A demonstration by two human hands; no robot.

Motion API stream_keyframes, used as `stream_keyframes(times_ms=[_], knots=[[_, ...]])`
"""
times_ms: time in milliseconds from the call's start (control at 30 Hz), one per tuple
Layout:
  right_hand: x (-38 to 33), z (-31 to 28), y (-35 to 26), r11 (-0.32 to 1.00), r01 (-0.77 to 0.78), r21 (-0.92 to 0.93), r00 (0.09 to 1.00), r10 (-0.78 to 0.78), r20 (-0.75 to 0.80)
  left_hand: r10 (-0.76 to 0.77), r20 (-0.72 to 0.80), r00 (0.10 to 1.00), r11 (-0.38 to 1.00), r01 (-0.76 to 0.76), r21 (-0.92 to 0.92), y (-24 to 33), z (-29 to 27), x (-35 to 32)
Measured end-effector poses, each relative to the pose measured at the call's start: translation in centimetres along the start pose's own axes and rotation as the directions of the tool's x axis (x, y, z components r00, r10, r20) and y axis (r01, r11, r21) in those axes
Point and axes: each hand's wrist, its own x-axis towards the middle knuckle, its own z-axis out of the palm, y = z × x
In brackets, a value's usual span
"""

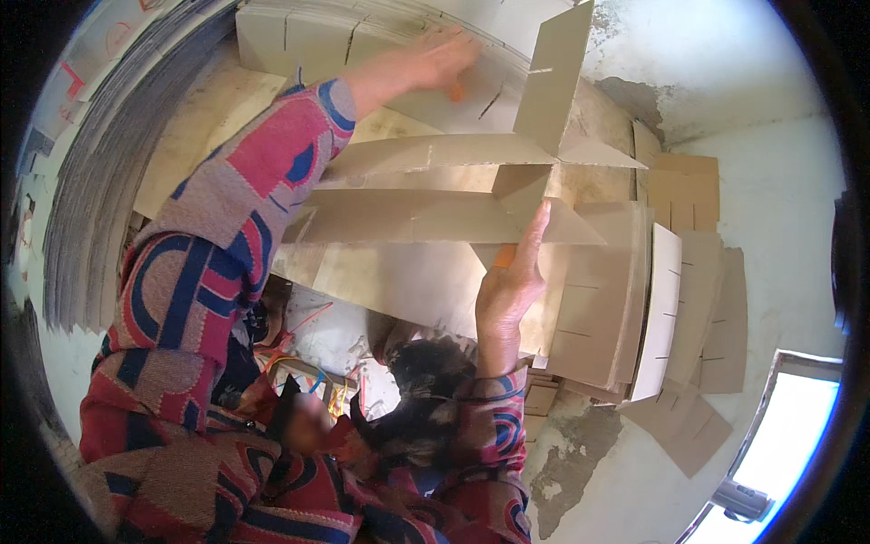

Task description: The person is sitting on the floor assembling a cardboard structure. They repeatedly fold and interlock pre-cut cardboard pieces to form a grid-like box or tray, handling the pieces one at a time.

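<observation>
An assembly of slotted cardboard dividers stands on the table in front of me, two long strips crossed by upright pieces at the right end. My right hand grips its near right corner, the index finger stretched up along the crosspiece and something orange showing by the thumb. Beyond it, my left hand reaches across to the long slotted cardboard strips piled at the back. Its fingers are smeared by motion, with an orange patch below them; whether they hold a strip cannot be made out.
A tall stack of cardboard sheets rises at the left. On the right, slotted cardboard pieces stand in piles, with several more leaning against the wall. Coloured cords show below the near edge of the wooden table.
</observation>
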Motion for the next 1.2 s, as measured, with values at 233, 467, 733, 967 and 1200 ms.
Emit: stream_keyframes(times_ms=[233,467,733,967,1200], knots=[[-0.2,0.3,0.4,0.996,-0.048,0.069,0.999,0.047,0.024,-0.001,0.145,0.989,0.994,0.017,-0.108,-0.1,-0.3,0.2],[-0.1,0.0,-0.7,0.999,0.031,-0.007,0.999,-0.031,-0.01,0.05,0.069,0.996,0.994,-0.043,-0.099,-0.2,-0.9,0.2],[-0.2,-0.3,-0.7,0.995,0.094,-0.022,0.995,-0.095,-0.023,0.203,-0.098,0.974,0.979,-0.201,0.029,-0.1,-0.6,0.3],[-0.3,-0.3,-0.4,0.998,0.065,-0.006,0.998,-0.065,-0.009,0.019,0.027,0.999,0.999,-0.018,-0.048,0.9,-1.8,0.6],[-0.2,-1.1,-0.7,1.0,0.009,-0.03,0.997,-0.007,0.073,0.081,-0.003,0.997,0.997,-0.081,-0.008,2.0,-3.3,1.0]])
